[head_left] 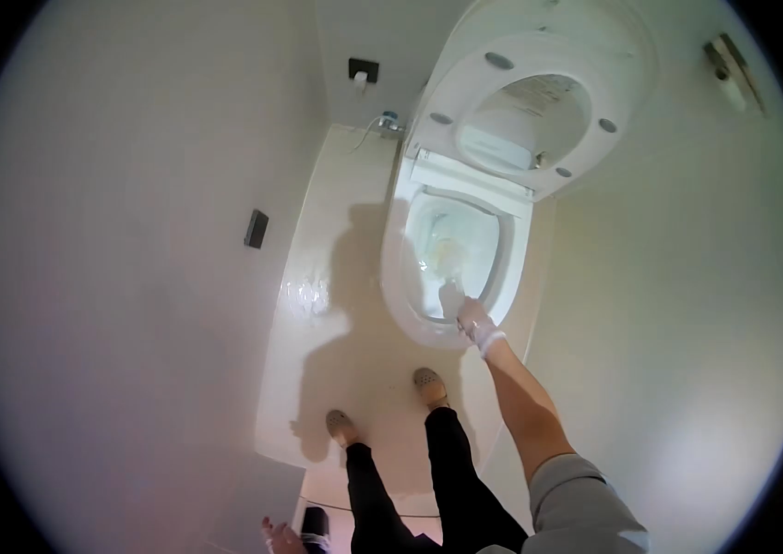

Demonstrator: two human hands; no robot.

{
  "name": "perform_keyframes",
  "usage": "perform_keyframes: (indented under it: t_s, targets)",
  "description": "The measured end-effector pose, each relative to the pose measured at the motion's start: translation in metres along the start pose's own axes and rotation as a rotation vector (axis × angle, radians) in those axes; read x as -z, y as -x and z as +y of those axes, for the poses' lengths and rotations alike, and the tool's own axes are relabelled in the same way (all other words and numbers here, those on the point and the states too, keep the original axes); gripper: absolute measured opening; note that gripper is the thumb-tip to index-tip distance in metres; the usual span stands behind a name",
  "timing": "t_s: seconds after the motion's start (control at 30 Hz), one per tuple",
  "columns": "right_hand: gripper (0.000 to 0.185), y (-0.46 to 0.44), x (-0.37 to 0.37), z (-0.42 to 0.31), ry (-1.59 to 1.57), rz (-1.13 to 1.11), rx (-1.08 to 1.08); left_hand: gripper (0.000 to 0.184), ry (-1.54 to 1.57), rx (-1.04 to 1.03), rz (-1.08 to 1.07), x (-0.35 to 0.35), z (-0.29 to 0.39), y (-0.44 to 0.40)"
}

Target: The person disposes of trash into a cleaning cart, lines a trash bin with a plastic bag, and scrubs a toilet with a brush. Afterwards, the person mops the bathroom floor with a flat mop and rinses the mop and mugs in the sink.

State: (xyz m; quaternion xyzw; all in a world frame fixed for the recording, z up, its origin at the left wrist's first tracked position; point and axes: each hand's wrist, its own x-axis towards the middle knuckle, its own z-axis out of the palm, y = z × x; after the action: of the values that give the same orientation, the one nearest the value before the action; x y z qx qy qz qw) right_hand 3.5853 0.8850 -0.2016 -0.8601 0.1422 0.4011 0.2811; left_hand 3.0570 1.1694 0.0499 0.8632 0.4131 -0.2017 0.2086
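My right hand (476,320), in a thin see-through glove gathered at the wrist, is closed at the front rim of a white toilet (393,277). Whatever its fingers grip is too unclear to name. A grey shape, perhaps a shadow, lies just beyond the fingers inside the bowl, where yellowish water or foam shows at the bottom. The toilet seat (465,138) and lid stand raised against the back. Low at the bottom edge, my left hand (282,537), also gloved, hangs away from the toilet with its fingers apart and nothing seen in them.
A water valve (389,122) with a thin hose sits left of the toilet, below a black wall socket (364,70). A dark box (257,229) is on the left wall, a paper holder (733,74) on the right. My feet in clogs (430,386) stand on the wet-looking floor (308,369).
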Motion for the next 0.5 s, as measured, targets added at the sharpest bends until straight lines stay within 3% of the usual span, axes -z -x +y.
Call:
perform_keyframes:
  t_s: [0.03, 0.1, 0.17, 0.3, 0.33, 0.4, 0.47, 0.5]
  targets:
    - [0.037, -0.035, -0.009, 0.002, 0.228, -0.014, 0.056, 0.023, 0.163, 0.260, -0.056, 0.022, 0.046, 0.008]
    - [0.039, -0.066, -0.010, -0.014, 0.332, 0.142, 0.061, 0.025, 0.225, 0.409, -0.005, -0.006, 0.032, 0.047]
    - [0.035, -0.095, -0.003, -0.028, 0.474, 0.294, 0.064, 0.025, 0.090, 0.413, -0.096, -0.031, 0.031, 0.077]
    - [0.028, -0.100, 0.081, -0.046, 1.021, 0.322, 0.374, 0.024, 0.088, 0.294, -0.170, -0.054, 0.071, 0.129]
    - [0.028, -0.097, 0.093, -0.038, 1.035, 0.316, 0.382, 0.024, 0.094, 0.259, -0.188, -0.058, 0.078, 0.140]
    - [0.029, -0.074, 0.113, -0.025, 1.018, 0.389, 0.413, 0.023, 0.118, 0.240, -0.211, -0.065, 0.081, 0.164]
    - [0.032, -0.017, 0.129, 0.000, 1.272, 0.277, 0.525, 0.024, 0.224, 0.257, -0.142, -0.078, 0.070, 0.189]
    - [0.030, 0.007, 0.126, 0.011, 1.324, 0.251, 0.469, 0.024, 0.235, 0.281, -0.141, -0.080, 0.068, 0.203]
